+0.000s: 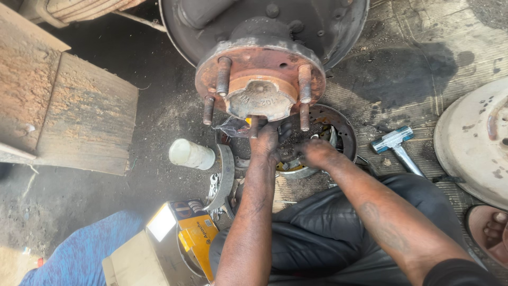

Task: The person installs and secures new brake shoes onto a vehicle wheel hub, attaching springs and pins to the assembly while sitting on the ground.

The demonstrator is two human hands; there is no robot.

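Gritty floor (159, 116) — hammer (394, 144), brake shoe (225, 177).

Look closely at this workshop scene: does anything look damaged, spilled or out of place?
Yes. The wheel hub is heavily rusted, a white plastic bottle lies tipped over on the dirty ground, and a hammer lies loose beside a removed brake drum.

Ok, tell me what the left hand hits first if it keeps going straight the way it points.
Most likely the rusty wheel hub: the left hand points up at its lower edge, fingertips by a stud. Depth is unclear.
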